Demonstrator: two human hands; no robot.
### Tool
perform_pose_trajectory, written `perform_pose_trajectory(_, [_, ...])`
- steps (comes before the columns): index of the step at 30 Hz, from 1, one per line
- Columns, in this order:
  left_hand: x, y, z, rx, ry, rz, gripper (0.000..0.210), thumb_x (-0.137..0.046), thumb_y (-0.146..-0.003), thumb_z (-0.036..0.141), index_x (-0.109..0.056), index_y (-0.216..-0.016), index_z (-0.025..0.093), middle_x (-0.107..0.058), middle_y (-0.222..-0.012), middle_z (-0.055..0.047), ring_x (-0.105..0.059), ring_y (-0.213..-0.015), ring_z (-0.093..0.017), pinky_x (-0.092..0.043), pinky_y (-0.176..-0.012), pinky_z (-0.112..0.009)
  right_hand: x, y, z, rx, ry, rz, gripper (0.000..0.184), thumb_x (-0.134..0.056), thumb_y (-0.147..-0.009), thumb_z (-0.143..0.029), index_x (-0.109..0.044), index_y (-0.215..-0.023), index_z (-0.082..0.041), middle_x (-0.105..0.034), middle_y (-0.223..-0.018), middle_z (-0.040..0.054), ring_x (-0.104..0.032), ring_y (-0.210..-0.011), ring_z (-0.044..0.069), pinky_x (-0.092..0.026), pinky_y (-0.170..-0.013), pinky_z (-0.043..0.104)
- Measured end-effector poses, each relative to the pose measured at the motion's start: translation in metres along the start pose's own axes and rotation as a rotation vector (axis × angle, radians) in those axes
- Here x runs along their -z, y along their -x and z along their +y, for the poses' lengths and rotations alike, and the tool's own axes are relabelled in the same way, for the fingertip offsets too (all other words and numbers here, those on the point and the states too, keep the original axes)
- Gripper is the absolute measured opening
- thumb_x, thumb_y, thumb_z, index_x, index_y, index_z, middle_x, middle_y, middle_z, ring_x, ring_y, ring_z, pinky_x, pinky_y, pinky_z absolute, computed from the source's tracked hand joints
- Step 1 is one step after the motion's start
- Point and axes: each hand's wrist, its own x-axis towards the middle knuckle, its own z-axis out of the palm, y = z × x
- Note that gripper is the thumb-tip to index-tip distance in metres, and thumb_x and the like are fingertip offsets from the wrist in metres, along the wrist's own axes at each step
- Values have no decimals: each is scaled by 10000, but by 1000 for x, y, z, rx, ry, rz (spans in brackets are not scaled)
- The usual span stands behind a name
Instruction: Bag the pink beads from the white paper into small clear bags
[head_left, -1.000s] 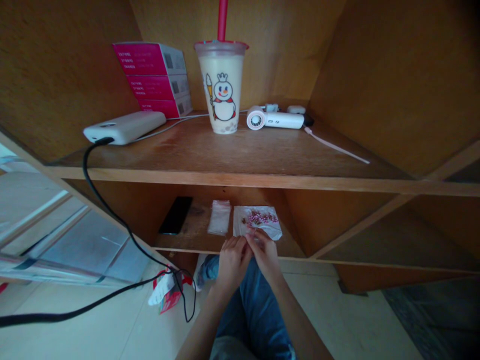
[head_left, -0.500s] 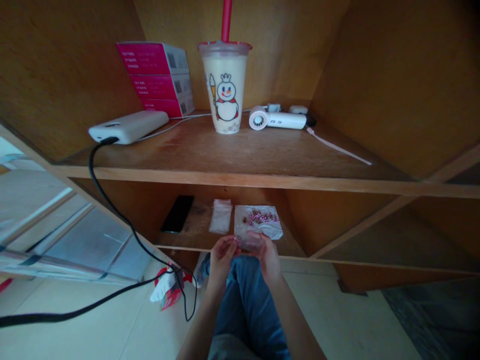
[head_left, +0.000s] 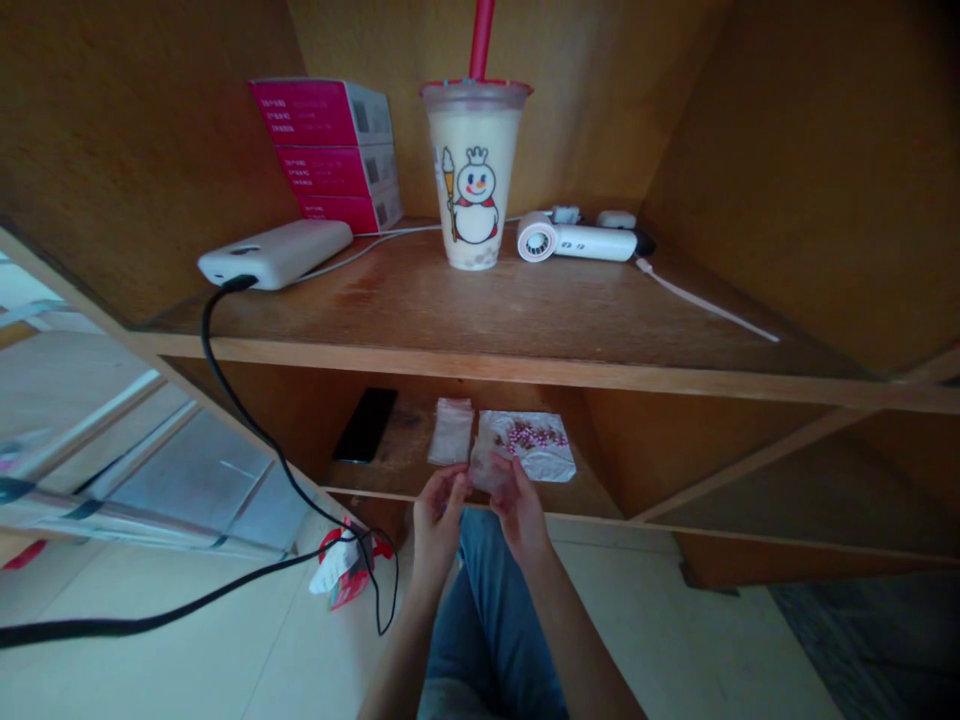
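Observation:
Both hands hold a small clear plastic bag at the front edge of the lower shelf. My left hand pinches its left side, thumb against fingers. On the bag's right side, my right hand grips with bent fingers. Just behind the bag lies a white sheet, its left part covered by the bag and fingers. Small pink and brownish beads are spread on that sheet. A stack of clear zip bags rests to the left of the sheet.
A black phone lies at the lower shelf's left. Above, the upper shelf bears a white power bank, pink boxes, a drink cup with a red straw and a white handheld fan. A black cable hangs down at the left.
The clear bag has tilted up and now covers more of the sheet's left part. Both hands have shifted slightly while still holding it. The whole view has moved a little.

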Motion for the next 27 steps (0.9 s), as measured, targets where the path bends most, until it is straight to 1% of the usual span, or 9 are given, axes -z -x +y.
perform_pose_trajectory(2, [-2, -1, 6, 10, 19, 12, 301, -521, -802, 406, -606, -933, 150, -644, -823, -49, -601, -742, -146, -473, -697, -246, 1, -2, 1, -53, -140, -85, 307, -558, -768, -451, -657, -923, -206, -656, -793, 21, -407, -418, 41, -296, -326, 155])
perform_pose_trajectory(4, [-3, -1, 8, 14, 17, 37, 326, -499, -808, 432, -612, -910, 143, -642, -798, -48, -594, -709, -143, -472, -676, -245, 2, -6, 4, -90, -254, -157, 274, -560, -777, -423, -645, -933, -214, -640, -705, -3, -355, -380, 28, -259, -295, 130])
perform_pose_trajectory(6, [-2, -1, 8, 8, -3, 54, 335, -492, -808, 441, -617, -888, 140, -640, -792, -50, -587, -710, -142, -469, -661, -238, 4, -9, 7, -116, -335, -212, 257, -561, -784, -400, -629, -951, -218, -631, -664, -12, -325, -361, 21, -245, -282, 112])
perform_pose_trajectory(8, [0, 0, 8, -2, -31, 65, 331, -486, -813, 434, -618, -884, 140, -635, -782, -50, -581, -714, -142, -465, -646, -230, 5, -11, 10, -141, -385, -245, 250, -555, -793, -387, -620, -959, -213, -640, -674, -5, -328, -357, 19, -254, -280, 106])
perform_pose_trajectory(12, [0, -1, 11, -34, -96, 57, 313, -476, -824, 404, -617, -904, 136, -627, -741, -44, -578, -692, -139, -466, -633, -233, 5, -13, 10, -180, -412, -237, 238, -536, -810, -367, -622, -942, -187, -660, -712, 18, -362, -357, 22, -274, -272, 112])
perform_pose_trajectory(16, [-6, -3, 16, -49, -172, -16, 252, -542, -783, 374, -619, -872, 150, -647, -756, -40, -602, -699, -144, -472, -614, -223, 4, -16, 9, -187, -420, -192, 213, -549, -806, -332, -623, -919, -168, -644, -649, -8, -386, -356, 21, -311, -288, 111])
perform_pose_trajectory(19, [-9, -3, 19, -36, -232, -46, 232, -550, -776, 362, -626, -842, 153, -656, -748, -44, -618, -704, -155, -474, -586, -220, 5, -18, 12, -182, -438, -192, 212, -568, -792, -333, -615, -931, -181, -619, -604, -33, -405, -363, 22, -315, -296, 105])
perform_pose_trajectory(23, [-12, 0, 20, -52, -243, -45, 221, -541, -785, 347, -622, -837, 148, -654, -735, -43, -616, -688, -154, -480, -610, -233, 6, -21, 16, -195, -447, -201, 235, -570, -780, -348, -597, -955, -194, -602, -597, -34, -427, -379, 36, -300, -281, 110])
perform_pose_trajectory(27, [-11, 0, 19, -83, -205, -18, 214, -532, -795, 346, -606, -801, 146, -636, -704, -34, -600, -666, -140, -474, -622, -230, 3, -21, 15, -175, -455, -244, 172, -568, -779, -351, -586, -842, -192, -508, -511, -61, -382, -372, 37, -271, -275, 105])
